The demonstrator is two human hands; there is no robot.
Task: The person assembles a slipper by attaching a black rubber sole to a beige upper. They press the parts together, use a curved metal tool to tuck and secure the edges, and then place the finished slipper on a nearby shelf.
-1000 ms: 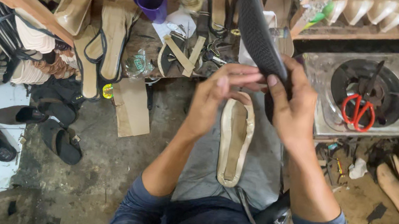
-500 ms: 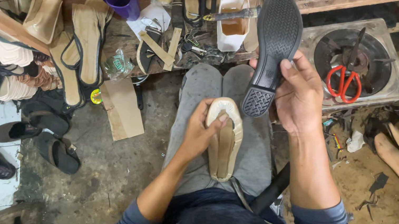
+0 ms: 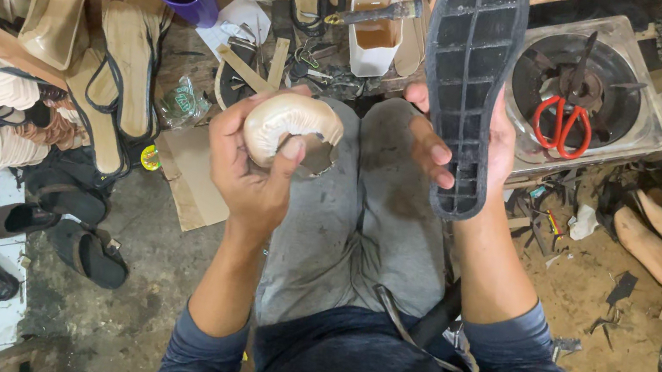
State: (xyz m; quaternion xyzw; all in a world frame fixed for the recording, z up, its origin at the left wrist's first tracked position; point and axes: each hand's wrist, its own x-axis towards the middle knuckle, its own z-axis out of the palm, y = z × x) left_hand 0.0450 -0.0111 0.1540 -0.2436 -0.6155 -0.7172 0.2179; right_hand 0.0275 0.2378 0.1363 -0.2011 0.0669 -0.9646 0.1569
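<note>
Even, soft daylight, sharp centre, slight bending at edges

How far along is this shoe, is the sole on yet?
Not yet. The right hand holds the black sole tread up, apart from the cream shoe upper gripped by the left hand. Joining them is left; whether glue is on, I cannot tell.

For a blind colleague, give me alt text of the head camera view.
A seated person's right hand holds up a black rubber outsole, while the left hand grips a cream shoe upper. Red-handled scissors lie on a stove.
</note>
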